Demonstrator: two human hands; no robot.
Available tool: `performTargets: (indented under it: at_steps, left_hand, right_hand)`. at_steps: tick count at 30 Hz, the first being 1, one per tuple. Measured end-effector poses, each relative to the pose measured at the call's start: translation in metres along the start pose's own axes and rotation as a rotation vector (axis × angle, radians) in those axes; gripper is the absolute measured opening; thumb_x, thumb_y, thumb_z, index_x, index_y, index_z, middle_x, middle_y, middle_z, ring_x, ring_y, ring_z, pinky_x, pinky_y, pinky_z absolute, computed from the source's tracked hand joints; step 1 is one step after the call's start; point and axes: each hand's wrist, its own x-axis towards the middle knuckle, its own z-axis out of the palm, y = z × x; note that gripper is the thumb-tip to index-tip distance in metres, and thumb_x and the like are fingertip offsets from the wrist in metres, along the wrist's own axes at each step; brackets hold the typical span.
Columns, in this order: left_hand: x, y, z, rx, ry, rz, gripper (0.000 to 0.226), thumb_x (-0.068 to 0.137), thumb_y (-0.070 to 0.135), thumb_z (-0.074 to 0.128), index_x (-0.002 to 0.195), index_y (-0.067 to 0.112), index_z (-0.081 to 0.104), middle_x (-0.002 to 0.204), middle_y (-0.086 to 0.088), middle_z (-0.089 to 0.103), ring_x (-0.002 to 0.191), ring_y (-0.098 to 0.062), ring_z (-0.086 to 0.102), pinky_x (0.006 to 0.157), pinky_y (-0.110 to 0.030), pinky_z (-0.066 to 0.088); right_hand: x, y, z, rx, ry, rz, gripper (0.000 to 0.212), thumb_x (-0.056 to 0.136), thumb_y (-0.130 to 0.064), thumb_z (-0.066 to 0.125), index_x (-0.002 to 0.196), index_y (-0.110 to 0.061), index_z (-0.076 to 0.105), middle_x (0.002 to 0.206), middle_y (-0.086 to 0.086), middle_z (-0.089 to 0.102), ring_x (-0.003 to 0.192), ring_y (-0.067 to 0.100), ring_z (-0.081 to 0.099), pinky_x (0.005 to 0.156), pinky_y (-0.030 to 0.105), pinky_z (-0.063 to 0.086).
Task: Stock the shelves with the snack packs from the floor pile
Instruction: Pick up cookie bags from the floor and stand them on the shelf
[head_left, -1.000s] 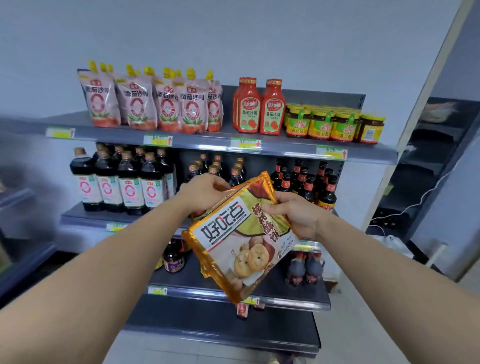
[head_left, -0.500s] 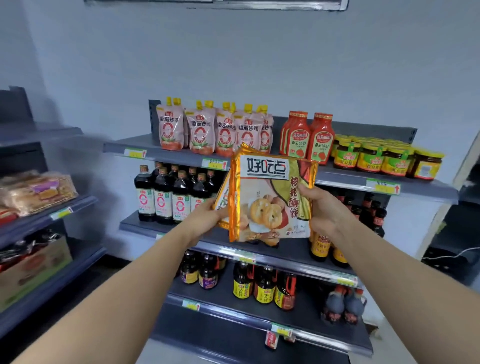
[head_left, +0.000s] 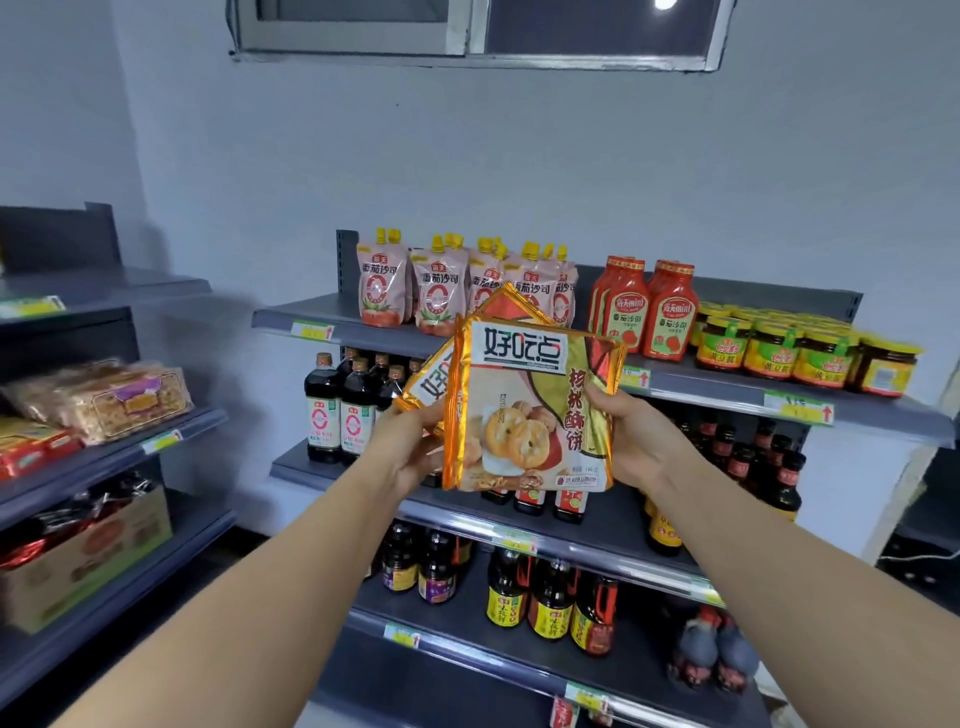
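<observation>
Holding stack of snack packs (head_left: 524, 415) upright, fanned, in front of sauce shelves (head_left: 727, 397), touching no shelf. My left hand (head_left: 410, 452) grips stack's left edge; my right hand (head_left: 641, 441) grips right edge, thumb on front. Step in hand, as judged: carrying packs to placement. These shelves carry sauces only. Next move likely calls for turn toward left rack (head_left: 171, 441), where biscuit bags (head_left: 104, 397) lie, then setting packs down flat.

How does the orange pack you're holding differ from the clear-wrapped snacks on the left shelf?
The orange pack is opaque foil, held upright by left hand and right hand; the clear-wrapped snacks show their contents and lie flat on a shelf. Both are sealed snack packs.
</observation>
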Motion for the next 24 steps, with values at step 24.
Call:
performTargets:
  at_steps: [24]
  left_hand:
    - [-0.065, 0.126, -0.173, 0.205, 0.65, 0.437, 0.011, 0.095, 0.021, 0.058, 0.107, 0.02, 0.059, 0.102, -0.007, 0.064, 0.092, -0.026, 0.063, 0.08, -0.042, 0.053]
  right_hand:
    - [0.036, 0.05, 0.145, -0.377, 0.174, -0.386, 0.013, 0.084, -0.009, 0.073, 0.09, -0.019, 0.067, 0.096, 0.003, 0.071, 0.085, 0.021, 0.069, 0.074, 0.033, 0.057]
